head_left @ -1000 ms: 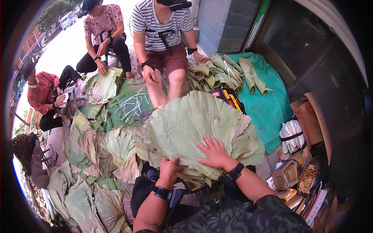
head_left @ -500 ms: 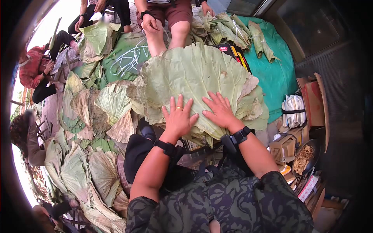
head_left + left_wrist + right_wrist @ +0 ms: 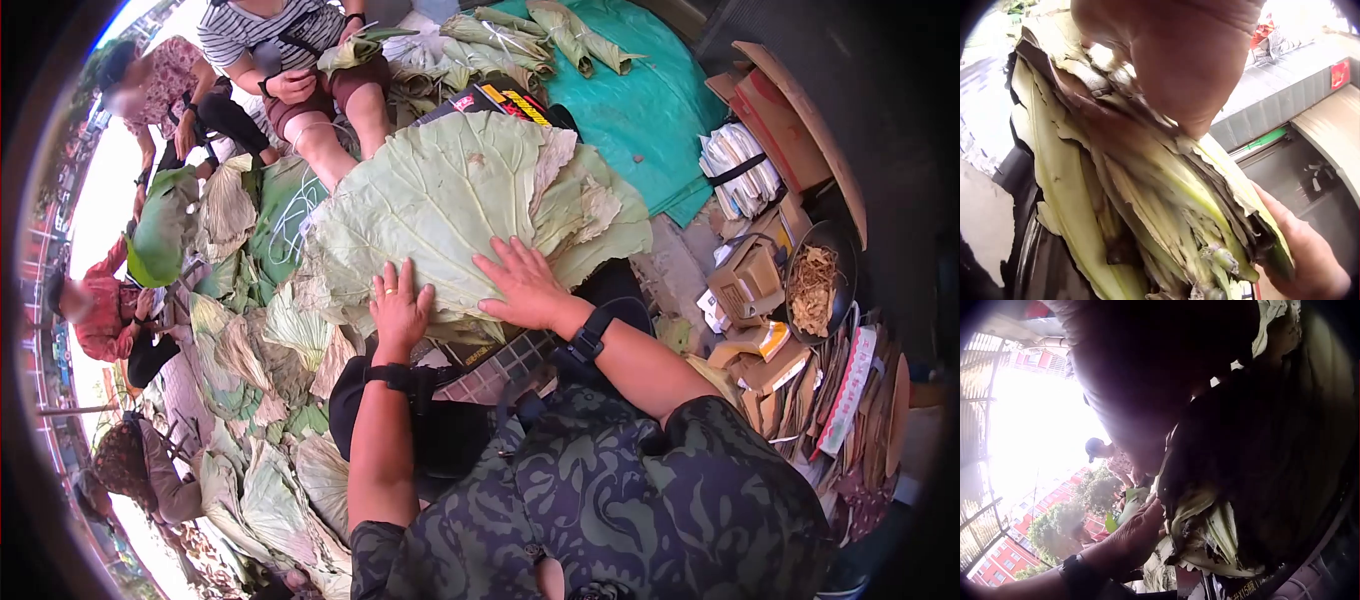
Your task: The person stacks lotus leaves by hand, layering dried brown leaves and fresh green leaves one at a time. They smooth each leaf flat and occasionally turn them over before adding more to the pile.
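A thick fan-shaped stack of large dried lotus leaves (image 3: 430, 200) lies in front of me at lap height, pale green with raised veins and ragged edges. My left hand (image 3: 400, 312) rests on its near left part, fingers spread and straight. To the right, my right hand (image 3: 527, 287) presses palm-down on the top leaf, fingers also spread. In the left wrist view, the stack's folded layers (image 3: 1166, 181) and cut stem ends (image 3: 1219, 259) show beneath my left palm. The right wrist view is dark, with the leaf edges (image 3: 1222, 531) partly lit between both hands.
More dried leaves (image 3: 260, 490) spread over the ground at left. White string (image 3: 292, 225) lies beyond the stack. Bundled rolled leaves (image 3: 570, 40) lie on a green tarp (image 3: 640, 130). Cardboard boxes (image 3: 745, 285) and a black pan (image 3: 822, 285) stand at right. Several people sit opposite and left.
My left hand went from the stack's near edge to lying flat on top. My right hand stays on the leaves. The head view has turned; the person opposite now holds a leaf over their lap.
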`<move>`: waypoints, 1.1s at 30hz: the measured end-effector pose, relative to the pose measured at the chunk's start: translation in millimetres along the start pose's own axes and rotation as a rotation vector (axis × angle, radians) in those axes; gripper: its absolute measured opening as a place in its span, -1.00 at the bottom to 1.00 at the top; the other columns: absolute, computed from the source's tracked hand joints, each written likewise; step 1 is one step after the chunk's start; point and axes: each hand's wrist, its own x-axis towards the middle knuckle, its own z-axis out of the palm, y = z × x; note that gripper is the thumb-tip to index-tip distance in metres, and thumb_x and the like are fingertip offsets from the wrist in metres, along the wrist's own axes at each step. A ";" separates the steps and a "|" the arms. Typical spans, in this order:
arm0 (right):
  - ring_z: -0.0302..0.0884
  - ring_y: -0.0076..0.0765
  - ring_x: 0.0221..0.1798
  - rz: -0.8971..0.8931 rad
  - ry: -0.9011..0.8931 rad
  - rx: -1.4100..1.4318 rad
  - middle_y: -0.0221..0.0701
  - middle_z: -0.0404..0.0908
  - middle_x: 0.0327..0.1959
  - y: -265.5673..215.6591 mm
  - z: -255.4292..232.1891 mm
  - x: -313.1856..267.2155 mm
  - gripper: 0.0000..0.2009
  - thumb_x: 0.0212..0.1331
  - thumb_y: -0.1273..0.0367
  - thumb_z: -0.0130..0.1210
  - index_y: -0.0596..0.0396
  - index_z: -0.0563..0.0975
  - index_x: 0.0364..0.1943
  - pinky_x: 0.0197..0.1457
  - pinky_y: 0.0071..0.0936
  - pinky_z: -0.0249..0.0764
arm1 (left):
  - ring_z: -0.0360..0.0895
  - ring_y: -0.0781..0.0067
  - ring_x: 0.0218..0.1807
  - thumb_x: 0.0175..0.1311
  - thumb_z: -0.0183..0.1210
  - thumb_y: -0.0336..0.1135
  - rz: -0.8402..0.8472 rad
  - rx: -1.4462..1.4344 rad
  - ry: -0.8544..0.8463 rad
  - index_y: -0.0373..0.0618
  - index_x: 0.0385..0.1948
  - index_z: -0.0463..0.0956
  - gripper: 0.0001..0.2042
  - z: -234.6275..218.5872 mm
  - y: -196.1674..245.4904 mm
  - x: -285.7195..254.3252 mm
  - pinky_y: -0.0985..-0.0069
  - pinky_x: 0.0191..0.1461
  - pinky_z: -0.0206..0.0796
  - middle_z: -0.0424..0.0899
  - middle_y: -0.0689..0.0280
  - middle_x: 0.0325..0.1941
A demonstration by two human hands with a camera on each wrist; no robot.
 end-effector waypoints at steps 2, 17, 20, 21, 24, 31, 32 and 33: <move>-0.24 0.14 0.41 0.011 0.009 0.014 -0.11 -0.09 0.37 -1.9 -1.0 -2.9 -0.30 0.02 -0.03 0.01 -0.19 0.14 0.29 0.38 0.00 -0.25 | -0.10 -0.17 0.38 0.18 -0.07 0.14 -0.008 0.039 -0.003 0.21 0.29 0.07 -0.38 -3.0 3.5 0.7 -0.18 0.26 -0.17 0.00 0.08 0.39; -0.18 0.14 0.40 -0.028 -0.012 0.050 -0.12 -0.04 0.36 4.6 -2.1 -4.8 -0.31 0.01 0.01 0.03 -0.16 0.16 0.28 0.36 0.02 -0.16 | 0.13 -0.18 0.26 0.13 0.05 0.05 0.298 0.028 0.092 -0.17 0.15 0.25 -0.39 -0.7 42.0 2.5 0.12 0.35 -0.14 0.25 -0.22 0.18; -0.16 0.14 0.39 -0.022 -0.006 0.038 -0.11 -0.02 0.35 3.1 -4.0 -4.2 -0.32 0.00 0.01 0.04 -0.17 0.17 0.27 0.35 0.01 -0.13 | 0.11 -0.20 0.27 0.08 0.10 0.09 0.177 0.000 0.031 -0.01 0.14 0.31 -0.41 -11.8 51.5 -1.7 0.15 0.33 -0.09 0.26 -0.16 0.19; -0.13 0.15 0.37 -0.035 0.004 0.030 -0.10 0.00 0.34 3.6 -3.7 -4.0 -0.32 0.00 0.02 0.05 -0.17 0.18 0.27 0.34 0.02 -0.11 | 0.09 -0.21 0.28 0.08 0.09 0.09 0.155 0.059 0.010 0.00 0.08 0.37 -0.45 -23.7 61.4 -3.9 0.11 0.31 -0.08 0.27 -0.13 0.19; -0.10 0.17 0.36 -0.074 -0.010 0.004 -0.08 0.02 0.32 8.0 -3.7 -3.8 -0.32 0.00 0.00 0.05 -0.15 0.19 0.25 0.34 0.01 -0.12 | 0.05 -0.22 0.30 0.09 0.08 0.10 0.198 0.161 0.100 0.02 -0.11 0.53 -0.56 -28.0 62.7 7.7 0.03 0.27 -0.06 0.30 -0.03 0.19; -0.10 0.18 0.35 -0.105 -0.081 -0.076 -0.07 -0.01 0.33 11.5 -5.2 -3.6 -0.31 0.02 -0.01 0.03 -0.09 0.17 0.27 0.33 0.02 -0.10 | 0.18 -0.17 0.23 0.07 0.12 -0.01 0.263 -0.022 0.090 -0.19 -0.22 0.47 -0.59 -12.1 52.8 22.6 0.01 0.19 0.07 0.33 0.02 0.17; -0.09 0.18 0.35 -0.109 -0.092 -0.089 -0.07 -0.01 0.33 12.9 -5.2 -2.6 -0.30 0.03 -0.01 0.03 -0.09 0.16 0.27 0.33 0.01 -0.09 | 0.19 -0.18 0.22 0.07 0.12 -0.03 0.275 0.042 0.081 -0.15 -0.15 0.45 -0.59 -10.8 53.6 21.1 0.05 0.19 0.08 0.33 0.03 0.17; -0.09 0.18 0.35 -0.120 -0.105 -0.109 -0.07 -0.01 0.33 14.0 -5.5 0.0 -0.30 0.03 -0.01 0.03 -0.09 0.16 0.27 0.33 0.01 -0.09 | 0.21 -0.18 0.20 0.07 0.12 -0.04 0.282 0.102 0.065 -0.10 -0.08 0.43 -0.57 -10.5 54.3 17.9 0.10 0.19 0.09 0.33 0.04 0.17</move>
